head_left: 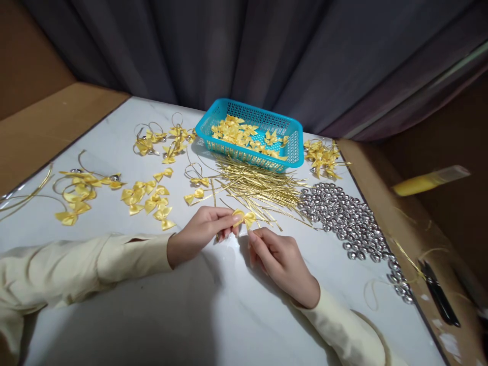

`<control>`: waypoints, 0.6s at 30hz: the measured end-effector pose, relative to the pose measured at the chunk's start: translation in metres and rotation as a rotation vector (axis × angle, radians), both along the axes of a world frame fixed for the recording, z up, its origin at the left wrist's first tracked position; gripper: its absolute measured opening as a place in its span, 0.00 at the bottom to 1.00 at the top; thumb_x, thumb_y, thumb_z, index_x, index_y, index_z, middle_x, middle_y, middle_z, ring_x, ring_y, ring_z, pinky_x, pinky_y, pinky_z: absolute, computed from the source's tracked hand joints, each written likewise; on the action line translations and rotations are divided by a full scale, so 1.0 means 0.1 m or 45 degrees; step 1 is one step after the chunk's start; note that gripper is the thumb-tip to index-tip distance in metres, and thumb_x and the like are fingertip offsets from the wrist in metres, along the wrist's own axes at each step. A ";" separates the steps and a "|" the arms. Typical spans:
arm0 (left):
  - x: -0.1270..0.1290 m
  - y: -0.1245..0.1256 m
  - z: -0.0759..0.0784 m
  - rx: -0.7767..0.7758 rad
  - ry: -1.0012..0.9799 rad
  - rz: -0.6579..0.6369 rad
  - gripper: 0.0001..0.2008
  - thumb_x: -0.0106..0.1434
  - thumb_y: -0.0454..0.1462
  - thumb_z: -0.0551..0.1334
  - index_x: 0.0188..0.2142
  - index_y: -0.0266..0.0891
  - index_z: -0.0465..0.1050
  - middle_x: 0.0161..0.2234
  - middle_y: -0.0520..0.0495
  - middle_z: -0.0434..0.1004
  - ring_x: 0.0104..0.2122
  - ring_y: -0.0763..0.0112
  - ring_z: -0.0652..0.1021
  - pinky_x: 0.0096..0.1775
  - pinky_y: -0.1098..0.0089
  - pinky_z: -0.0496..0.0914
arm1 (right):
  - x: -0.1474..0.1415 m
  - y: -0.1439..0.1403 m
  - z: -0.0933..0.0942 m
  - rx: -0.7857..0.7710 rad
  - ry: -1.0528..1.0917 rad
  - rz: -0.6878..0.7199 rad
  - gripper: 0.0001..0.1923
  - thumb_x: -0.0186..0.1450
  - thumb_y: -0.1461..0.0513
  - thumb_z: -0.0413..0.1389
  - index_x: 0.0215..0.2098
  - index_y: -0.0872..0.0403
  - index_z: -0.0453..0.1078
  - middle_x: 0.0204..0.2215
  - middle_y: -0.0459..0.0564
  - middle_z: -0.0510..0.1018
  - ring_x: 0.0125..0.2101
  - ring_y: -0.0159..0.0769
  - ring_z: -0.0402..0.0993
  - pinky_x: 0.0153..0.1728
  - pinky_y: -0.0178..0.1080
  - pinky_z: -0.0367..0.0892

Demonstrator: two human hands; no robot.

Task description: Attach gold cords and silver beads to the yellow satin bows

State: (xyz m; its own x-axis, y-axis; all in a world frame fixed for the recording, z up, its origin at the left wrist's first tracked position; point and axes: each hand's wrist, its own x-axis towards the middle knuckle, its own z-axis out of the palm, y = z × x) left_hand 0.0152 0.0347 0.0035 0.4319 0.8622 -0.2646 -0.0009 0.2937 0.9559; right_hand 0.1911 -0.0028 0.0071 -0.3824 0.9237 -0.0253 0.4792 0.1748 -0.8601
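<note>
A yellow satin bow is pinched between the thumb and fingers of my left hand, just above the white table. My right hand is closed in a pinch at the bow's lower right tail; whether a cord is also in its fingertips is hidden. A short gold cord end shows below my left fingers. Just beyond my hands lies a heap of gold cords. A loose bow and a looped cord with a bow rest to the left of the heap.
A blue plastic basket holding bows stands at the back. Silver beads spread along the right. Finished-looking bow loops and loose bows lie left, more bows right. Black-handled scissors lie on the brown surface at the right.
</note>
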 end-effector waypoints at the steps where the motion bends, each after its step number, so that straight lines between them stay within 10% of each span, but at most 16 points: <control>1: 0.00 0.00 0.00 -0.002 0.001 -0.004 0.16 0.58 0.43 0.59 0.20 0.34 0.68 0.19 0.53 0.65 0.20 0.78 0.62 0.24 0.74 0.57 | 0.00 0.00 0.00 0.001 -0.003 0.009 0.17 0.68 0.58 0.43 0.23 0.53 0.62 0.15 0.42 0.69 0.16 0.26 0.62 0.24 0.31 0.58; 18: -0.03 0.03 0.01 -0.102 -0.015 -0.080 0.17 0.57 0.41 0.60 0.16 0.36 0.61 0.15 0.56 0.58 0.18 0.78 0.58 0.22 0.72 0.52 | 0.05 0.02 0.07 0.034 -0.089 0.093 0.18 0.68 0.60 0.44 0.21 0.54 0.60 0.14 0.42 0.67 0.15 0.26 0.60 0.24 0.31 0.57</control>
State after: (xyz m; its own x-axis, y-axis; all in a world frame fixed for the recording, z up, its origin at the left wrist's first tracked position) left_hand 0.0120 0.0379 0.0045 0.4881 0.8095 -0.3263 0.0088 0.3693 0.9293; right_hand 0.1957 -0.0009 0.0142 -0.4472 0.8939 -0.0298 0.5226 0.2341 -0.8198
